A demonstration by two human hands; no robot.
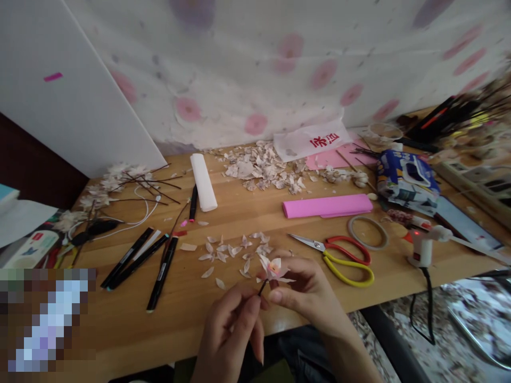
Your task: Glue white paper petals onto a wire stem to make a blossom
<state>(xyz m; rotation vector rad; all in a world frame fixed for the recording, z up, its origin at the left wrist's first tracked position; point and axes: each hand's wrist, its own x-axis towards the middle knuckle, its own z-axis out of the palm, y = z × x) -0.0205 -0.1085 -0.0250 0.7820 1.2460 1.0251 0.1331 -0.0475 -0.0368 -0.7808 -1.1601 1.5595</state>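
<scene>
Paper flower (275, 267) stands just above the bench's (187, 330) near edge in the head view, held up between the hands at middle front. Its dark stem (262, 288) gives the long axis, slanting from the lower left, at the left hand (235, 324), to the upper right, where the blossom opens upward with pale petals spread and a pinkish centre showing. The left hand pinches the stem between thumb and fingers. The right hand (305, 290) curls around from the right, thumb below the blossom and fingers behind it; whether it grips a petal I cannot tell.

Both wrists cross the near edge. Just beyond the blossom, loose petals (221, 256) lie scattered, crowding the far side. Leftward, plain wood runs from the left hand to a black marker (162, 274), lying lengthwise away from the person. Rightward, a narrower stretch separates the right hand from the scissors (325, 249), blades aimed left and slightly away, handles toward the near edge. Farther right, a white glue gun (423, 247) stands near that edge, orange nozzle toward the left, its cord hanging over. Beyond the scissors, a pink paper roll (327, 206) lies crosswise.
</scene>
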